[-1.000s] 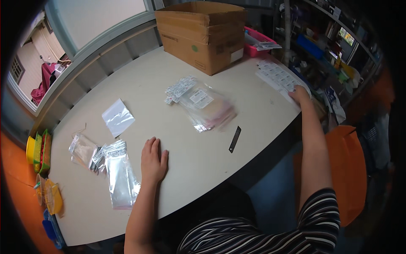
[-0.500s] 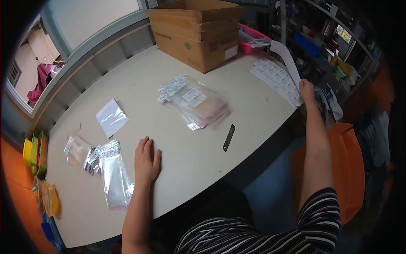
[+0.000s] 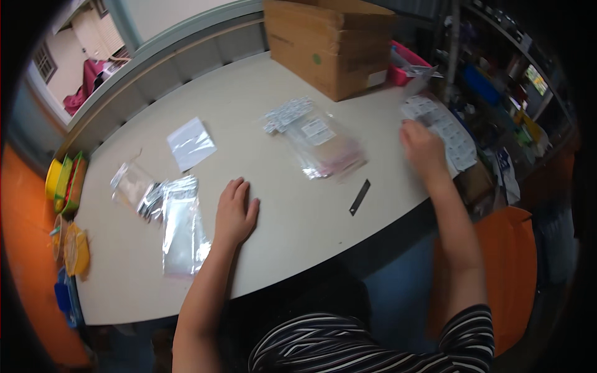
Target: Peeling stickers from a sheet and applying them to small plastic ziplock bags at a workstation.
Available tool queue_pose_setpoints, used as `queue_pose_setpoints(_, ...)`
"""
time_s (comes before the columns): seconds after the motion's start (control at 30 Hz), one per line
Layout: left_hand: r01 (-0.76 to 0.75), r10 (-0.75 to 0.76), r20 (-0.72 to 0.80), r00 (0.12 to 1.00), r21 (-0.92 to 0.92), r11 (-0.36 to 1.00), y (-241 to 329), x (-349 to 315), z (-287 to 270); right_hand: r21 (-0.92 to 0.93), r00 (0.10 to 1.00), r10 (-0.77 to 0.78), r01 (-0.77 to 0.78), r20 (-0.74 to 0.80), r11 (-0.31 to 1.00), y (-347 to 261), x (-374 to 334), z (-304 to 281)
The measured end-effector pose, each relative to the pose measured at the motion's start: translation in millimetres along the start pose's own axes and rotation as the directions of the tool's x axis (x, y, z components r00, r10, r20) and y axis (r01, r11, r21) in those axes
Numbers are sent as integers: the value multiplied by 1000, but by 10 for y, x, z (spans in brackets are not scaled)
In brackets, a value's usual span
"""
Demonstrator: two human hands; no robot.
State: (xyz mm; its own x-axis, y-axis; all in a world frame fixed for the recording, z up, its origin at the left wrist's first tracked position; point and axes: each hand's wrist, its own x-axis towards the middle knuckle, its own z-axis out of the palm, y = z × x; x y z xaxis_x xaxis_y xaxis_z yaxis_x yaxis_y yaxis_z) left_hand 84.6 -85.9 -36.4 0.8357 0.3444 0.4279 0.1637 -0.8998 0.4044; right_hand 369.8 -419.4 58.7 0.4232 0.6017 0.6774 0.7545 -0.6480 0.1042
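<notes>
My left hand (image 3: 234,211) rests palm down on the pale table, fingers stretched out, holding nothing. Just left of it lie clear plastic bags (image 3: 181,227) with silvery tops. My right hand (image 3: 424,148) is raised near the right edge, its fingers curled together and blurred by motion; what they pinch, if anything, I cannot make out. Beyond its fingertips a pale paper strip (image 3: 421,82) shows, smeared. Printed white label sheets (image 3: 459,142) lie beside and behind that hand. Between my hands are a stack of labelled clear bags (image 3: 323,140) and a dark knife blade (image 3: 359,198).
A large open cardboard box (image 3: 329,53) stands at the back, with a pink basket (image 3: 401,73) beside it. A white square packet (image 3: 191,144) and a smaller bag bundle (image 3: 135,186) lie left. Colourful containers (image 3: 65,183) line the left edge; an orange chair (image 3: 497,267) stands right.
My right hand has swung left and inward from the table's right edge, and the paper strip has shifted with it. My left hand stays flat on the table. The whole view has turned slightly.
</notes>
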Motion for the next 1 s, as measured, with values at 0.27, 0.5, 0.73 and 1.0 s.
queue_pose_setpoints(0.27, 6, -12, -121, 993, -49, 999, 85, -277, -255, 501, 854, -389, 183, 346, 846, -2696, -129, -302)
queue_pose_setpoints(0.5, 506, -436, -440, 785, 48, 861, -487, -1084, -1076, 594, 738, -396, -8, 547, 805, -3020, -404, -221)
queue_pose_setpoints(0.73, 219, -457, -130, 880, -743, 632, 828, -1015, -1480, 402, 748, 127, -482, 652, 778, -2476, -267, 46)
queue_pose_setpoints(1.0, -518, -243, -503, 829, -855, 3, 2332, -1328, -1981, 361, 758, 285, -560, 587, 746, -2683, -377, 77)
